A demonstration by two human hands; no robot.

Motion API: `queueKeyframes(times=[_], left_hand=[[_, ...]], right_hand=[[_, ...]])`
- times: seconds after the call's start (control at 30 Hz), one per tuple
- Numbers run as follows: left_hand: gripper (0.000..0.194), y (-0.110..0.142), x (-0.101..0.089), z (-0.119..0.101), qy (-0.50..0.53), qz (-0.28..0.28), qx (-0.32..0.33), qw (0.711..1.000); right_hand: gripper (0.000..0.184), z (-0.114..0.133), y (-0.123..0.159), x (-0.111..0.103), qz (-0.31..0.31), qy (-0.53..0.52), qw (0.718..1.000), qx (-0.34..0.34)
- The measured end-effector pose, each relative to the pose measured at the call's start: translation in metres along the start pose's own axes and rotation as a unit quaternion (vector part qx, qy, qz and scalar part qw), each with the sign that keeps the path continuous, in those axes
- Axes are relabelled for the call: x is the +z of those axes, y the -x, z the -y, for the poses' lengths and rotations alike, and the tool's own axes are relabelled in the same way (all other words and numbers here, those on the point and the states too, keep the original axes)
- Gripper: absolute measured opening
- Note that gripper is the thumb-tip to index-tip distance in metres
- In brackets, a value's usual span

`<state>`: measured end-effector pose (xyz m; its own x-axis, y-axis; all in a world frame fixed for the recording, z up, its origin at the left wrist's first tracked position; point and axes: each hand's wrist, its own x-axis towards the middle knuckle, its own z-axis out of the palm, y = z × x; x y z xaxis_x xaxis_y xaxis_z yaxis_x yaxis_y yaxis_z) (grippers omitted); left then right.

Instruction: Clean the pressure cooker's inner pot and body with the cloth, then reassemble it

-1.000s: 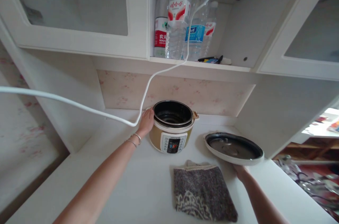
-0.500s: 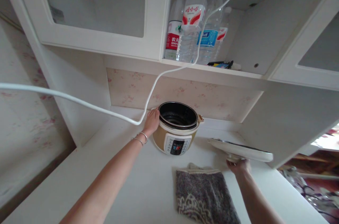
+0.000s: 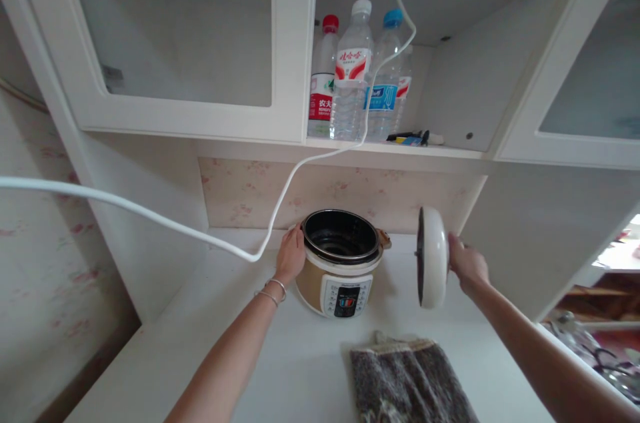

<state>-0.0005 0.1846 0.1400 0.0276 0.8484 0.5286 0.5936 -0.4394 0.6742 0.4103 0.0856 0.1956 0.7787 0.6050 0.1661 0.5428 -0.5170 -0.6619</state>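
Observation:
An electric pressure cooker (image 3: 320,288), gold and white with a front control panel, stands lidless on the white counter. Its dark inner pot (image 3: 340,240) shows at the top. My left hand (image 3: 291,253) grips the cooker's left side by the rim, its fingers closed there. To the right of the cooker, my right hand (image 3: 467,263) is closed around the back of the white lid (image 3: 436,260). The lid is held on edge above the counter, its dark inner side facing the cooker. The part under my right fingers is hidden.
A grey-brown towel (image 3: 407,376) lies on the counter (image 3: 280,370) in front of the cooker. Several plastic bottles (image 3: 350,103) stand on the open shelf above. A white cable (image 3: 200,233) crosses the view from the left up to the shelf.
My right hand has raised the lid and turned it from nearly flat to upright, bringing it closer to the cooker. My left hand stays on the cooker. The view has tilted upward.

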Motion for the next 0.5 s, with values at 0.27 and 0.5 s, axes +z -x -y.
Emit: queueKeyframes(times=[0.27, 0.5], left_hand=[[0.053, -0.011, -0.011, 0.002, -0.063, 0.0, -0.038, 0.997], [0.05, -0.005, -0.02, 0.004, -0.075, 0.04, -0.055, 0.995]], right_hand=[[0.069, 0.156, 0.068, -0.019, 0.009, 0.183, 0.922, -0.34], [0.067, 0.236, 0.107, 0.042, 0.051, 0.231, 0.859, -0.454]])
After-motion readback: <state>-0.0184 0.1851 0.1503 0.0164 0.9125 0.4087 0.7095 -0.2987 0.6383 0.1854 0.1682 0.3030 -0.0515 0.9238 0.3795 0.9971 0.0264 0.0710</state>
